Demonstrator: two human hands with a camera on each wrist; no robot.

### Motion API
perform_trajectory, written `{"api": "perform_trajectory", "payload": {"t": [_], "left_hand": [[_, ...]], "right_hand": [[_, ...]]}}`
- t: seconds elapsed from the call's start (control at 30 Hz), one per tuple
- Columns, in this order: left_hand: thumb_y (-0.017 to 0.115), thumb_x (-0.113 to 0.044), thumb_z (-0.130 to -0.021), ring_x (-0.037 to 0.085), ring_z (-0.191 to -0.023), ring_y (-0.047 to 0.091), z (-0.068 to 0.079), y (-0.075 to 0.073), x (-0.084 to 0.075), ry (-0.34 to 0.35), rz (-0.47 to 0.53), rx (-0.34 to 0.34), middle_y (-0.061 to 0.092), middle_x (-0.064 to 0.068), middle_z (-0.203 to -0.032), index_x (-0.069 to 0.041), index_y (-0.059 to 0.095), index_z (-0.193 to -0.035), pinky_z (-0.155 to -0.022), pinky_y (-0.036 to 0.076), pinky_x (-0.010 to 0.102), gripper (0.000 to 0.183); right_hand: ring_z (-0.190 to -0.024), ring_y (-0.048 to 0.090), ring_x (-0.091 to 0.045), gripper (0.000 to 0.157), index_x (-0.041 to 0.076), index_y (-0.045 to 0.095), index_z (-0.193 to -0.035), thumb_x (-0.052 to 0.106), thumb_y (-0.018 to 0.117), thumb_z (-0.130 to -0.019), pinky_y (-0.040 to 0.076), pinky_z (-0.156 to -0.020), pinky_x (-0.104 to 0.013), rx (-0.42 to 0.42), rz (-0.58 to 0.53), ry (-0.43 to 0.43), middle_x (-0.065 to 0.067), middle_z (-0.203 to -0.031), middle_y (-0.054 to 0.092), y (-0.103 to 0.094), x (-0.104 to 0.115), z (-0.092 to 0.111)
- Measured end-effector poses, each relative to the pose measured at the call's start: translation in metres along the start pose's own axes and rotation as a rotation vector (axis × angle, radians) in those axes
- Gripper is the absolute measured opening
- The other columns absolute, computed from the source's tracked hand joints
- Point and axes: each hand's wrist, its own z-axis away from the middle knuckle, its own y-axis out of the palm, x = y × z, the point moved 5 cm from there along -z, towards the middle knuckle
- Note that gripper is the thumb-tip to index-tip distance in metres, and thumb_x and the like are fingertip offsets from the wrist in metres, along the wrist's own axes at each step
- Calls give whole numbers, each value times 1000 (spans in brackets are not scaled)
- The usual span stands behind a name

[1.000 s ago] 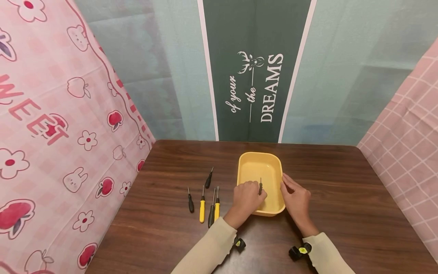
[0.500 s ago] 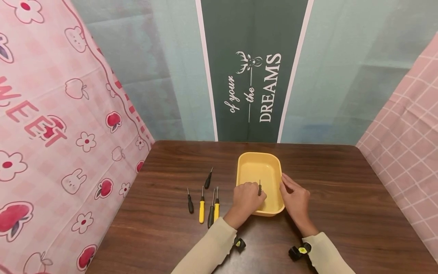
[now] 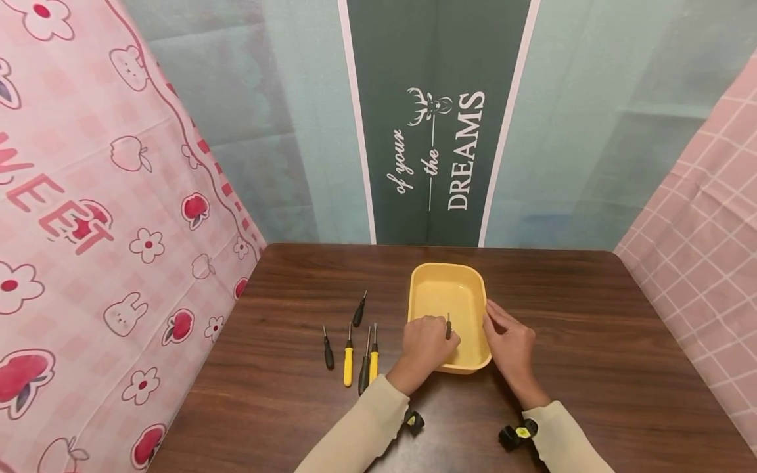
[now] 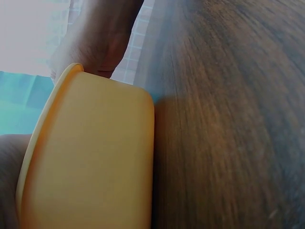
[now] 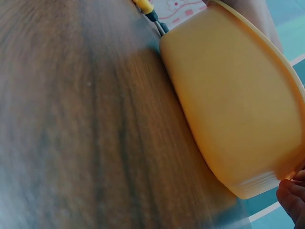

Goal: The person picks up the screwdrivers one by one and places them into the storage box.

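Observation:
In the head view a yellow plastic box [image 3: 447, 277] sits on the brown table. My left hand [image 3: 427, 343] reaches over its near left side and grips a small dark-handled screwdriver [image 3: 449, 325], whose thin tip points away from me over the inside of the box. Part of the handle is hidden by the fingers. My right hand [image 3: 512, 343] pinches the box's right rim between thumb and fingers. The right wrist view catches those fingertips [image 5: 291, 196] against the box's outer wall [image 5: 233, 95].
Left of the box lie several screwdrivers: a yellow one [image 3: 348, 364], a second yellow one [image 3: 374, 360] beside a black one [image 3: 364, 373], and smaller black ones such as the leftmost [image 3: 328, 353]. Printed cloths [image 3: 148, 243] hang around the table [image 3: 562, 295].
The screwdriver's tip has sunk slightly in the left hand's grip. The right hand stays at the rim and the box stays put.

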Motion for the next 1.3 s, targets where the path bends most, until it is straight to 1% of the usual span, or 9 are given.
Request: {"api": "perform_trajectory", "payload": {"t": [0.13, 0.23, 0.43, 0.63, 0.8, 0.9, 0.97, 1.07, 1.3], "left_hand": [[66, -42, -85, 13, -44, 41, -1, 0, 0, -2, -5, 21, 42, -7, -50, -23, 46, -51, -41, 32, 31, 44], [66, -42, -85, 13, -45, 42, -1, 0, 0, -5, -9, 43, 43, -7, -50, -23, 47, -50, -41, 32, 31, 44], [65, -44, -87, 13, -46, 42, 0, 0, 0, -10, -6, 89, 44, -7, -50, -23, 48, -50, -43, 33, 31, 46], [66, -45, -86, 14, -46, 43, 0, 2, 0, -9, -26, 98, 44, -7, -50, -23, 48, -51, -44, 34, 31, 45], [65, -46, -87, 13, -46, 43, 0, 5, -1, 1, -38, 103, 44, -7, -50, -23, 49, -52, -44, 34, 31, 45], [65, -46, -87, 13, -46, 43, 0, 4, -1, -2, -46, 112, 44, -7, -49, -23, 49, -52, -44, 34, 31, 45], [65, -46, -88, 13, -46, 43, 0, 4, -1, -5, -52, 124, 44, -7, -49, -23, 49, -52, -44, 34, 31, 45], [65, -47, -88, 13, -47, 44, 0, 4, -2, -9, -58, 145, 45, -7, -50, -23, 50, -53, -45, 35, 31, 45], [64, -47, -89, 13, -48, 45, -1, 5, -2, -19, -60, 170, 47, -6, -51, -22, 51, -53, -46, 36, 31, 46]], "right_hand": [[-105, 68, -28, 27, -6, 74, -108, -7, 77, -81, 42, -84, -4, 3, -8, 2, -16, -112, 73, 0, 0, 0], [-105, 69, -29, 27, -6, 74, -108, -7, 77, -81, 43, -84, -5, 2, -15, -1, -16, -111, 73, 0, 0, 0], [-107, 68, -18, 27, -6, 74, -107, -8, 77, -80, 43, -83, -5, -6, -30, 2, -16, -111, 73, 1, 0, 1], [-107, 67, -13, 27, -7, 74, -107, -9, 76, -81, 44, -82, -5, -1, -42, -8, -18, -111, 73, 1, 2, 1], [-108, 65, -8, 27, -6, 74, -108, -9, 76, -81, 44, -83, -5, -4, -35, 11, -17, -112, 73, 0, 0, 1], [-108, 66, -14, 27, -5, 75, -108, -8, 76, -81, 43, -84, -5, -2, -17, 19, -16, -112, 73, 0, -1, 1], [-107, 68, -21, 27, -5, 75, -108, -8, 76, -81, 43, -84, -5, -1, -12, 19, -16, -112, 73, 1, -2, 1], [-105, 69, -27, 28, -5, 75, -108, -9, 76, -81, 43, -83, -4, -2, -8, 15, -18, -111, 73, 1, -2, 2], [-103, 69, -34, 28, -5, 75, -108, -9, 77, -80, 42, -83, -4, -1, 0, 12, -17, -111, 73, 0, 0, 1]]}}
